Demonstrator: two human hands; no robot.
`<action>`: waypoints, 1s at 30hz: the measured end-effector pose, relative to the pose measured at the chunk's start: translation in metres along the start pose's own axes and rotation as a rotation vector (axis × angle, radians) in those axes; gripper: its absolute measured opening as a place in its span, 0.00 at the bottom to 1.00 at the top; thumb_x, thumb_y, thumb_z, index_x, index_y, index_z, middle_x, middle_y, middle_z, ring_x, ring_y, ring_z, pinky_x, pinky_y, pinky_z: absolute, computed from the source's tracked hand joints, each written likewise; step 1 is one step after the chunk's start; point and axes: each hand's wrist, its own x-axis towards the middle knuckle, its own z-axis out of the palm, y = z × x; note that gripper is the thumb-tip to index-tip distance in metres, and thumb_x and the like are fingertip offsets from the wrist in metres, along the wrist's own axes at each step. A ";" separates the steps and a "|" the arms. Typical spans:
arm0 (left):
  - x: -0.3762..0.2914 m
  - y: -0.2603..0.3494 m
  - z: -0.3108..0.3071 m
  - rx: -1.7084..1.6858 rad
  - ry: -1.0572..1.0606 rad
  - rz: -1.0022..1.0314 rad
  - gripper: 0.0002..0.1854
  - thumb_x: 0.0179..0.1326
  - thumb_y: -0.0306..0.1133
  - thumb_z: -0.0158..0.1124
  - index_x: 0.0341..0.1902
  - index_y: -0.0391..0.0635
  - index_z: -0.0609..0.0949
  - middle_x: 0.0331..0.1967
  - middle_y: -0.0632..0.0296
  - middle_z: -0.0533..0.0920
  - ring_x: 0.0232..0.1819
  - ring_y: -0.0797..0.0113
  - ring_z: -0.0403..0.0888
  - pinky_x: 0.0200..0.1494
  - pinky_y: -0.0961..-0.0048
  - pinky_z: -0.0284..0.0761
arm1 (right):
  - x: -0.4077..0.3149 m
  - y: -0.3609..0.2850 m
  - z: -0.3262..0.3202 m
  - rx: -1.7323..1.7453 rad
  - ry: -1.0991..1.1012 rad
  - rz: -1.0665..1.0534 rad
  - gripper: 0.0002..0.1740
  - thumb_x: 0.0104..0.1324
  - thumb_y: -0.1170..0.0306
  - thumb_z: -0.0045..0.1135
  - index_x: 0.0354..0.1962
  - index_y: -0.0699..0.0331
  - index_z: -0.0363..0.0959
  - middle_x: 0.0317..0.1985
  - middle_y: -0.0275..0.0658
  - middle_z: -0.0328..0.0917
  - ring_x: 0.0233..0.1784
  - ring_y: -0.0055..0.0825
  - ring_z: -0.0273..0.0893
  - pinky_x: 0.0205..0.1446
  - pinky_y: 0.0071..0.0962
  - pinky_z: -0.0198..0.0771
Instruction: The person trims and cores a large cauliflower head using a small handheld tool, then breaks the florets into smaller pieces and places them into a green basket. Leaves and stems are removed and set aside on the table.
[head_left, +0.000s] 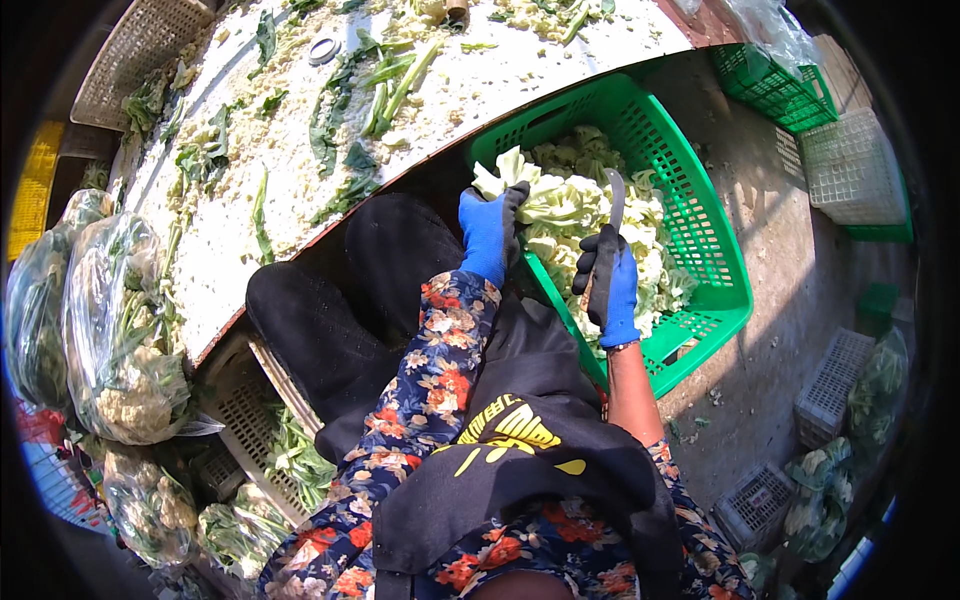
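My left hand (491, 225), in a blue and black glove, grips a pale cauliflower piece (551, 196) with its leafy end pointing up and left. Gloved the same way, my right hand (611, 281) is closed around the handle of a knife with a curved blade (617, 196). The blade points away from me and stands apart from the held piece. Both hands are over a green plastic crate (724, 255) at my right side. Cut cauliflower pieces (660, 225) fill much of the crate. Part of the knife handle is hidden by my fingers.
A white tabletop (480, 94) ahead bears crumbs, cut leaves (401, 86) and a metal ring (324, 51). Bagged cauliflower (124, 330) stands left. A crate of leaves (255, 420) sits beside my legs. More crates (855, 169) stand on the concrete floor (772, 247) at right.
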 end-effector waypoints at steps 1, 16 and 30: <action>0.001 0.001 0.001 0.049 -0.001 -0.024 0.26 0.44 0.25 0.75 0.46 0.38 0.71 0.37 0.54 0.81 0.34 0.62 0.80 0.32 0.68 0.78 | -0.004 0.007 -0.008 -0.048 0.015 -0.103 0.21 0.71 0.53 0.47 0.40 0.66 0.67 0.21 0.32 0.70 0.17 0.16 0.66 0.18 0.18 0.64; -0.020 0.014 -0.004 0.289 -0.079 -0.111 0.24 0.43 0.33 0.76 0.39 0.32 0.75 0.31 0.53 0.81 0.28 0.67 0.79 0.31 0.70 0.77 | -0.025 0.007 -0.033 -1.470 -0.088 -0.412 0.19 0.69 0.54 0.44 0.43 0.61 0.68 0.31 0.50 0.80 0.31 0.50 0.79 0.34 0.45 0.72; -0.021 0.018 0.000 0.153 0.025 -0.157 0.17 0.49 0.28 0.70 0.42 0.35 0.78 0.37 0.53 0.82 0.34 0.67 0.81 0.36 0.70 0.78 | -0.014 -0.018 -0.051 -0.265 0.037 0.247 0.25 0.69 0.46 0.44 0.32 0.61 0.67 0.15 0.25 0.60 0.11 0.14 0.55 0.13 0.17 0.54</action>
